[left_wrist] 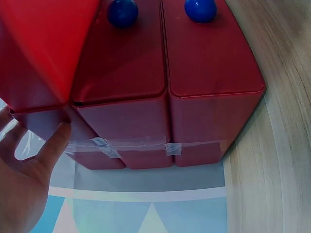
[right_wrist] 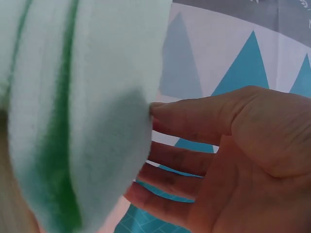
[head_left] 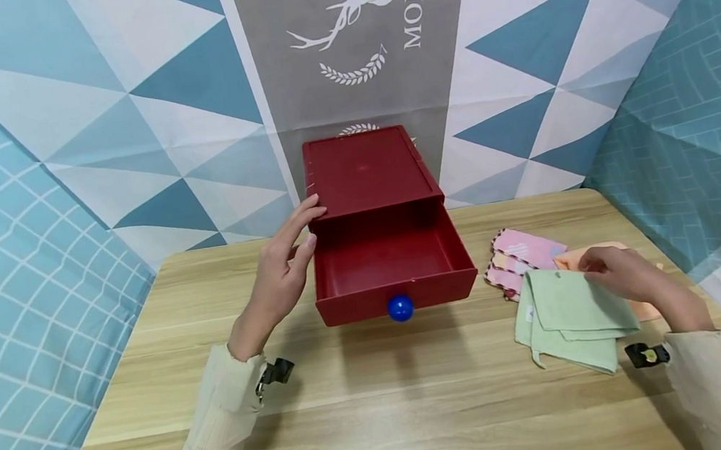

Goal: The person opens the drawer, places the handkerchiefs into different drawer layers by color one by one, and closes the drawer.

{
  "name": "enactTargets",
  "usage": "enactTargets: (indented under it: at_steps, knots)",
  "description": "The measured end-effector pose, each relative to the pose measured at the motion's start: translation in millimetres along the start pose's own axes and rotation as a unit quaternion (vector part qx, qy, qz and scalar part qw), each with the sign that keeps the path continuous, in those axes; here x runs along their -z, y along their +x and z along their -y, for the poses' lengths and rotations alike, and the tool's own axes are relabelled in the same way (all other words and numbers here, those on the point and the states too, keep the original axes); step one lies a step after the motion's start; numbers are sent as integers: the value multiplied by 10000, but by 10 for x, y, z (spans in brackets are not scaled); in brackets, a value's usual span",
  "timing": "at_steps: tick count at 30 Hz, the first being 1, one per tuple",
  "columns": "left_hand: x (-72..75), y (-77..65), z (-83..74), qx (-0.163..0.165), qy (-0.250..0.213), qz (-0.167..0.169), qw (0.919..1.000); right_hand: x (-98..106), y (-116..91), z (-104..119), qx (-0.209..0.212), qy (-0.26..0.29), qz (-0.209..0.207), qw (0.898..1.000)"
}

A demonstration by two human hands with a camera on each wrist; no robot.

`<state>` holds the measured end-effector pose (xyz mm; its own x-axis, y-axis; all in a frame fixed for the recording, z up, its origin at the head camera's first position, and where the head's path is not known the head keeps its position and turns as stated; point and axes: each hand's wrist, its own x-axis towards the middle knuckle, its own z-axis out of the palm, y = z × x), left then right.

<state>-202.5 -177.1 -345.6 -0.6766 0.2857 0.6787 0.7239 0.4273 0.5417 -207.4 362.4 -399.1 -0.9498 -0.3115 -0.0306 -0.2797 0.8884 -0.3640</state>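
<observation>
A dark red drawer cabinet [head_left: 368, 170] stands near the wall, its top drawer [head_left: 395, 250] pulled out, with nothing visible inside. A blue knob [head_left: 400, 308] sits on that drawer's front. My left hand [head_left: 280, 269] rests on the cabinet's upper left edge, fingertips on top and thumb against the side, fingers nearly straight. At the right, my right hand [head_left: 626, 272] pinches the edge of a folded green towel [head_left: 577, 305]. In the right wrist view the towel [right_wrist: 107, 121] hangs from between thumb and fingers.
A pink patterned cloth [head_left: 522, 253] with a dark trim and an orange cloth [head_left: 645, 308] lie behind and under the green towel. Two lower drawers with blue knobs [left_wrist: 200, 9] are shut in the left wrist view. Patterned fabric walls [head_left: 193, 111] surround the wooden table [head_left: 406, 423].
</observation>
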Motion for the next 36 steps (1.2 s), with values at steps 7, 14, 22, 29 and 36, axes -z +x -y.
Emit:
enactTargets:
  at_steps: [7,14,22,29,36]
  knots:
    - [1,-1,-6,-4,32,27,10000,29,-23,-12,-345,247,414,9982]
    - [-3,-1,-7,-30,26,34,10000,55,-33,-35,-375,119,598,9974]
    - [-15,9,9,-110,24,12,9999,106,-77,-30,-642,41,860,9942]
    - [-15,15,4,-106,-30,26,9999,148,-120,-8,-673,5,768,9948]
    - [-4,16,-87,-25,-35,-11,10000,172,-132,92,24,-165,-233,9996]
